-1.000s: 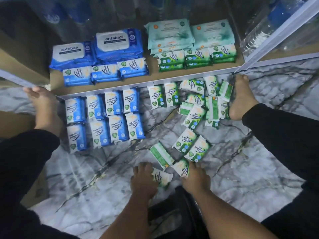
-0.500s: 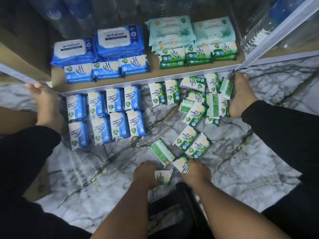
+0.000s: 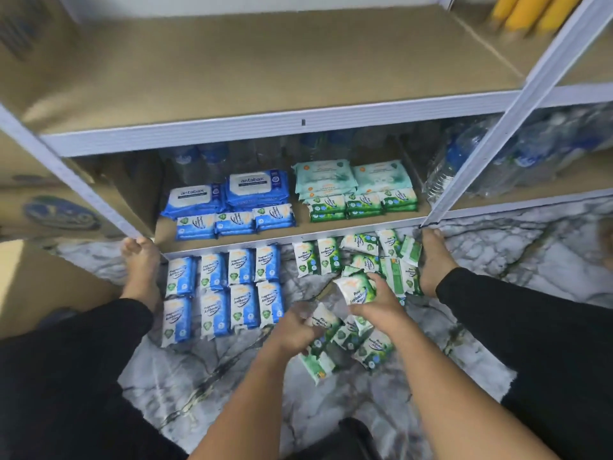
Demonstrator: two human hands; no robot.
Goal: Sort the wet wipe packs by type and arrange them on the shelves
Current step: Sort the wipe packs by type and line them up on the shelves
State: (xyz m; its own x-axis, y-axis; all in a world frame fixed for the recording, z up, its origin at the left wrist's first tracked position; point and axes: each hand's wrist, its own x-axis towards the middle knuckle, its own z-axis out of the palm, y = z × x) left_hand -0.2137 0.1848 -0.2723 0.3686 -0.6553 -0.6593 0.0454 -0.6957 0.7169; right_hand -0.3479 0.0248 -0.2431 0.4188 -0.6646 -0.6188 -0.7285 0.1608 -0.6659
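My left hand grips a small green wipe pack above the marble floor. My right hand holds another green pack, lifted and tilted. More green packs lie loose under and around both hands, and others lie near the shelf edge. Several blue packs lie in two neat rows on the floor to the left. The bottom shelf carries large blue Antabax packs, small blue packs, pale teal packs and small green packs.
My bare feet rest at the shelf's white uprights. Water bottles stand at the back of the bottom shelf. The brown shelf above is bare; yellow items sit top right. A cardboard box stands at the left.
The view tilted up, showing the upper shelf. Both hands moved forward from the near floor into the green pile. The right hand lifted a green pack.
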